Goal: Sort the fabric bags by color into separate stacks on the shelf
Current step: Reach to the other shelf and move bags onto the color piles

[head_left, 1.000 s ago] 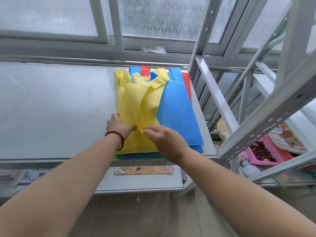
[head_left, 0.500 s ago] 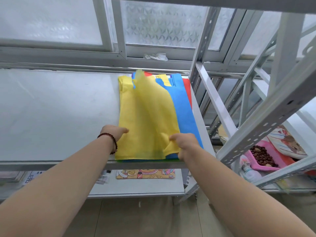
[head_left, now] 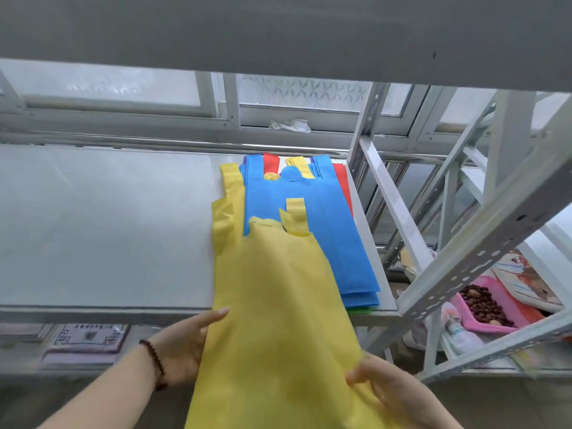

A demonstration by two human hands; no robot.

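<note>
Yellow bag [head_left: 278, 305] overhangs the shelf [head_left: 108, 230] edge, held by both hands.

free: bare shelf [head_left: 102, 224] left of bag pile [head_left: 309, 224] | blocked: upright post [head_left: 363, 144] right, upper shelf [head_left: 278, 32] overhead

So the pale grey metal shelf [head_left: 102, 224] carries a flat pile of thin fabric bags at its right end. A blue fabric bag [head_left: 312, 218] tops the pile, with red fabric [head_left: 342, 184] poking out along the right edge and a green sliver at the front. A yellow fabric bag [head_left: 272, 274] overlaps the pile's left side and hangs off the shelf's front edge.
</note>
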